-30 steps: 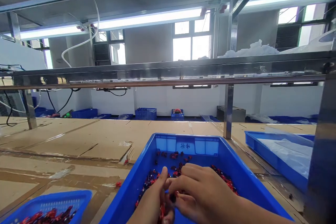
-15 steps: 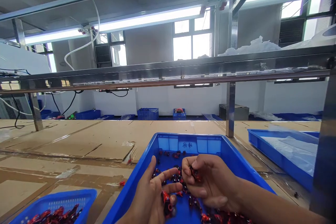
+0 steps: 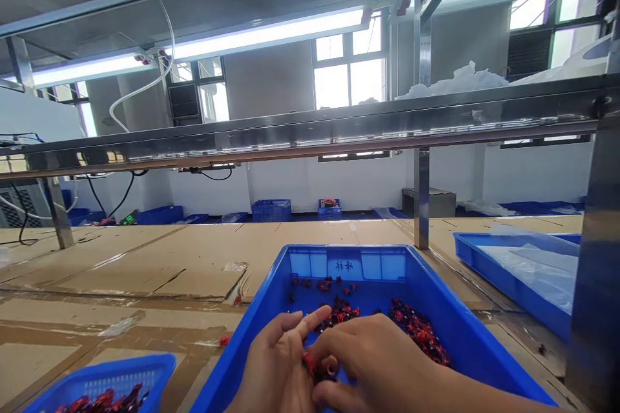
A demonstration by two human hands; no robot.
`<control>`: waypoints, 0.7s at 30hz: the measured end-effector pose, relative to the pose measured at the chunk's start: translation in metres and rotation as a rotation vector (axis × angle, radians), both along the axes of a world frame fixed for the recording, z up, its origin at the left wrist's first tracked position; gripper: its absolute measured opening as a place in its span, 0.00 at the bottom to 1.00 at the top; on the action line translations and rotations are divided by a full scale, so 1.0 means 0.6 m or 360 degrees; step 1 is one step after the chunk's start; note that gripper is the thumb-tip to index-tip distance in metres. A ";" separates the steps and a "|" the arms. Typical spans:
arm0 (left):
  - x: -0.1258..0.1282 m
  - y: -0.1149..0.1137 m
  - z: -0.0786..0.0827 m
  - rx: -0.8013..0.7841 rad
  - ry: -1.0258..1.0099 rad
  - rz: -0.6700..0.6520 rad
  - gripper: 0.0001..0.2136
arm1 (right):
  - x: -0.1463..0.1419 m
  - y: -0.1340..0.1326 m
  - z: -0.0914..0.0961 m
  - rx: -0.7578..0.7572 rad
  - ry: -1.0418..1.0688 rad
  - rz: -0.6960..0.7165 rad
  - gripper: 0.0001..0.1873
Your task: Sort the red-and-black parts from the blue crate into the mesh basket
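Over the large blue bin (image 3: pixel 438 297), my left hand (image 3: pixel 281 368) is palm up, its index finger stretched out and its other fingers curled. A small shiny red-and-black plastic part (image 3: pixel 325 369) lies at those curled fingers. My right hand (image 3: pixel 378 361) reaches across from the right, with its bent fingers and thumb closed around the same part. The right hand's back hides much of the grip. Many similar small red-and-black parts (image 3: pixel 419 332) lie in the bin, with one heap beyond my fingers and another along the right side.
A blue basket (image 3: pixel 159 371) of red parts stands at the lower left. To the right is a blue tray (image 3: pixel 508 281) with white plastic sheeting. Cardboard (image 3: pixel 145 264) covers the table. A metal shelf beam (image 3: pixel 290 132) crosses above, with a post (image 3: pixel 422 200) behind the bin.
My right hand has moved left and down, bringing its fingers to the part in my left hand. The heap on the bin's right side has come into sight. The view has shifted slightly.
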State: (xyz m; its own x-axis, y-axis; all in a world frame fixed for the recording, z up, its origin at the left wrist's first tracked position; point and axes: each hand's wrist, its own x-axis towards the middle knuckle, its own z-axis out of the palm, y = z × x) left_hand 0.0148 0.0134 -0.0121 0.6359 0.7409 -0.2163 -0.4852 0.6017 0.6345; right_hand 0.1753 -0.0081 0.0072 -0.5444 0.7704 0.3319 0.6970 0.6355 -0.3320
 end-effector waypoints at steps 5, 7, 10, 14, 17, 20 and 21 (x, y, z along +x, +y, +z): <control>0.008 -0.008 -0.006 0.0136 -0.0115 -0.0238 0.19 | 0.018 0.009 0.006 0.0188 -0.0013 -0.0105 0.07; 0.008 -0.008 -0.005 0.0135 -0.0112 -0.0232 0.18 | 0.027 0.013 0.008 0.0235 -0.0078 -0.0157 0.06; 0.006 -0.009 0.002 0.0137 -0.0060 -0.0167 0.17 | 0.035 0.015 0.015 0.0310 -0.0180 -0.0184 0.07; 0.004 -0.011 0.012 0.0285 0.0063 -0.0076 0.14 | 0.039 0.007 0.025 0.0446 -0.0281 -0.0091 0.08; 0.003 -0.008 0.005 0.0288 0.0136 0.0014 0.14 | 0.041 -0.002 0.030 0.0530 -0.0436 0.0093 0.07; 0.003 -0.004 -0.007 0.0197 0.0261 0.0140 0.14 | 0.044 -0.007 0.032 0.0493 -0.0540 0.0169 0.05; 0.003 -0.002 -0.010 0.0190 0.0292 0.0155 0.14 | 0.045 -0.006 0.032 0.0459 -0.0552 0.0158 0.02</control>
State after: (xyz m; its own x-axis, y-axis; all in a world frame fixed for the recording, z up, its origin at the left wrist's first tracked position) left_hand 0.0165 0.0119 -0.0183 0.5183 0.8241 -0.2285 -0.4074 0.4729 0.7813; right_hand 0.2021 -0.0119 0.0263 -0.7276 0.6118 0.3104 0.6668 0.7370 0.1105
